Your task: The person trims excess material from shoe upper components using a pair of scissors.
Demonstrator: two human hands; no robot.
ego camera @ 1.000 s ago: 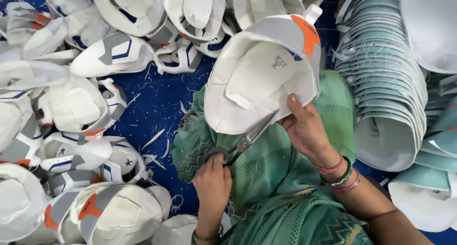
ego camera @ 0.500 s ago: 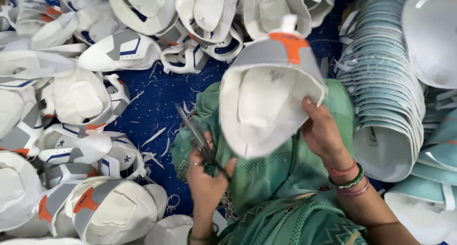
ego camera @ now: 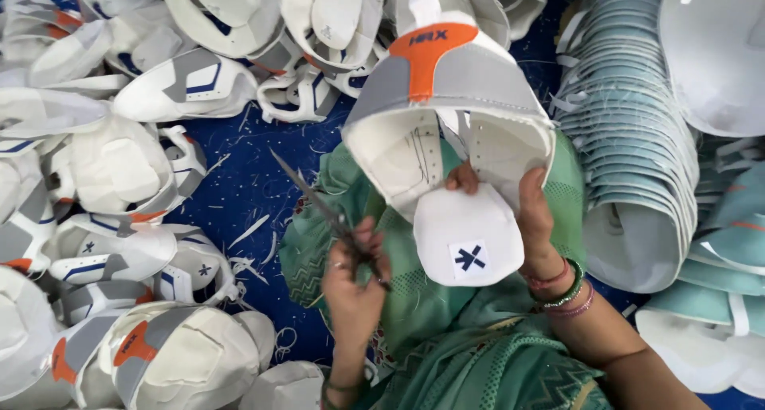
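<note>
My right hand [ego camera: 532,219] grips a white and grey shoe upper [ego camera: 446,99] with an orange patch, held up over my green-clothed lap with its inside and white tongue facing me. My left hand [ego camera: 355,278] holds a small pair of scissors [ego camera: 315,195], blades pointing up and left, away from the upper. The two hands are apart, the scissors just left of the upper.
Many loose white, grey and orange shoe uppers [ego camera: 151,346] lie piled at the left and top on a blue cloth [ego camera: 255,179] strewn with thread scraps. A tall stack of pale teal pieces [ego camera: 637,139] fills the right side.
My right hand has turned and raised the upper so its inside and tongue face me. My left hand drew the scissors away from the upper and swung the blades up-left.
</note>
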